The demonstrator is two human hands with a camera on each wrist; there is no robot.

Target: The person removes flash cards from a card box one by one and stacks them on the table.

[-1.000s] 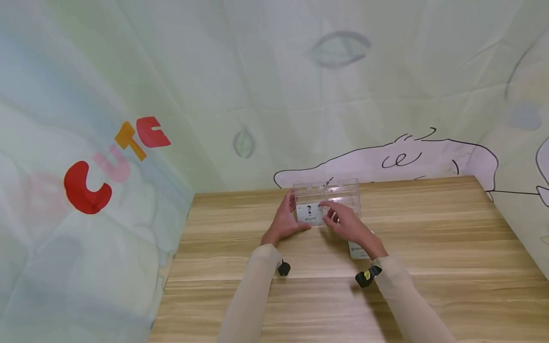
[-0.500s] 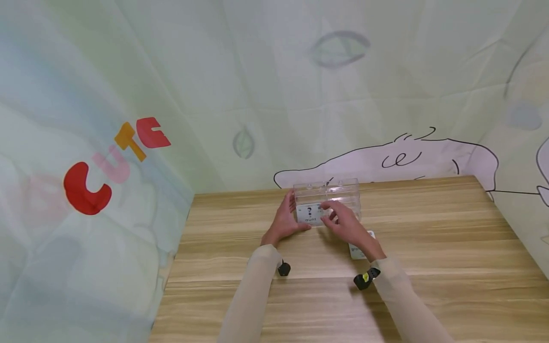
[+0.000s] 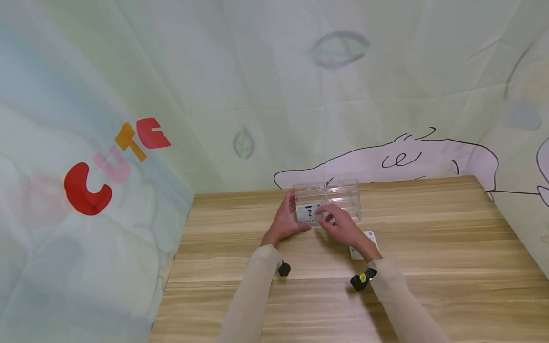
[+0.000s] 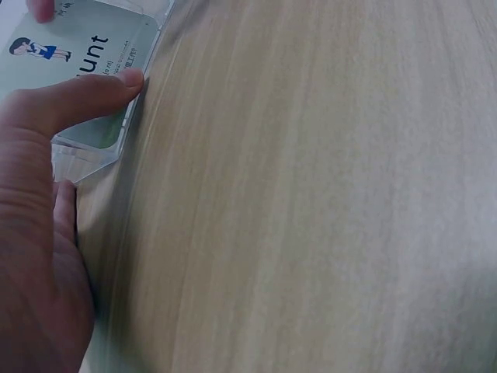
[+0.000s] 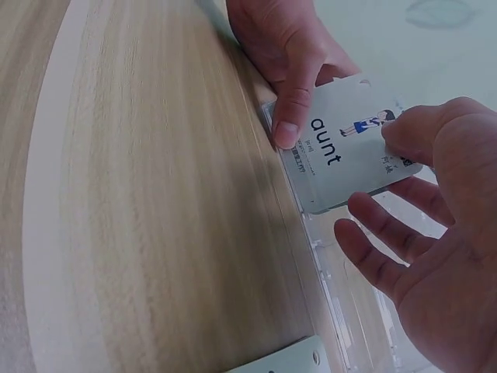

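A clear plastic card holder with several tiers [image 3: 342, 191] stands at the back of the table in the head view. At its left front sits a white flashcard [image 5: 330, 116], printed "aunt" with a small figure. My left hand [image 3: 284, 220] grips the holder from its left side, the thumb [image 4: 93, 93] lying along the lower front edge over the card. My right hand [image 3: 340, 227] pinches the card at its right side. In the right wrist view its thumb [image 5: 419, 132] presses on the card's face, while the other fingers curl near the card's edge.
A second white flashcard [image 3: 371, 237] lies on the wood-grain table [image 3: 433, 247], partly covered by the right wrist. A printed fabric curtain [image 3: 274, 95] hangs right behind the table's back edge. A black camera [image 3: 359, 282] is strapped to the right wrist.
My right hand has shifted slightly to the left with its fingers on the "aunt" card, whose face has shifted a little. More of the second card shows. The left hand stays put.
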